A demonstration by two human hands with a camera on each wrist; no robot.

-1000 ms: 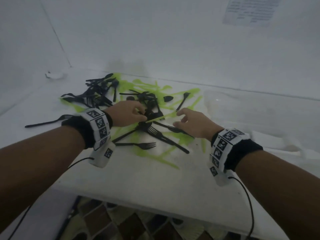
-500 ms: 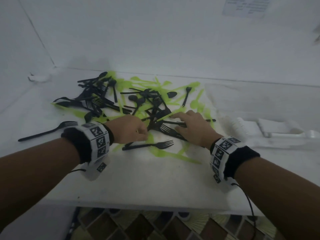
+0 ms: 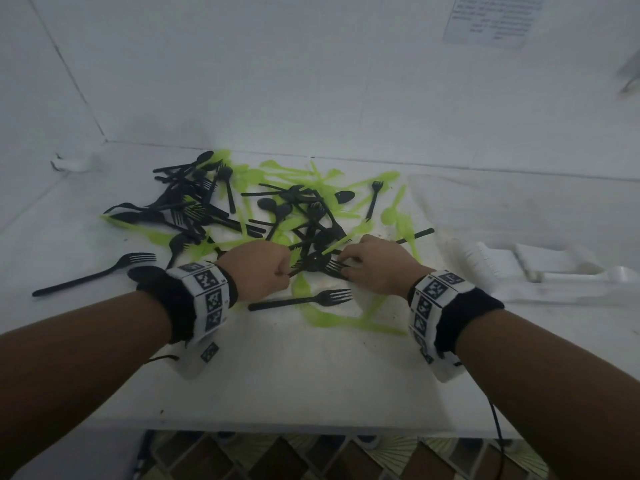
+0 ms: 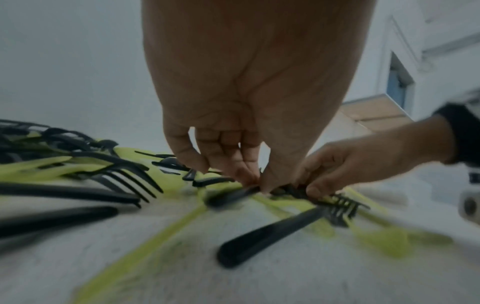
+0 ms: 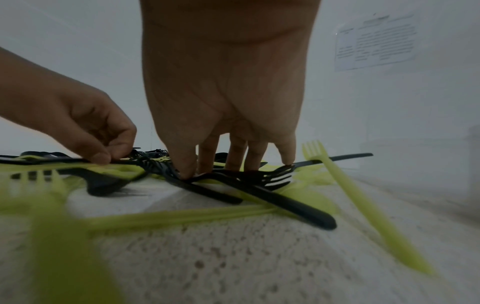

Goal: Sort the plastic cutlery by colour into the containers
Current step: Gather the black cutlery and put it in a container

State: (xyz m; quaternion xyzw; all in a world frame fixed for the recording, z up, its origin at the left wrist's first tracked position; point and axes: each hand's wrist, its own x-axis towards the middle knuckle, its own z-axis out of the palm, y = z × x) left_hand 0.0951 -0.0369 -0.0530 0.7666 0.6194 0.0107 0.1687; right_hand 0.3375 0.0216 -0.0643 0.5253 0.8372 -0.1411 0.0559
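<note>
1. Across the middle of the head view, a tangle of black cutlery (image 3: 207,206) and green cutlery (image 3: 349,320) sprawls over the white desk (image 3: 277,375); white containers (image 3: 540,271) sit at the right edge, well apart from the heap.
2. Risk: the pieces overlap and tines interlock, so lifting one black piece could drag green ones along or flick loose pieces off the desk's near edge.
3. At frame centre, the left hand (image 3: 256,268) pinches a black handle (image 4: 233,195) between thumb and curled fingers (image 4: 241,170).
4. Just right of it, the right hand (image 3: 377,268) sets its fingers (image 5: 185,166) down on crossed black forks (image 5: 262,181), thumb and fingertips touching them; whether it truly grips them I cannot tell.
</note>
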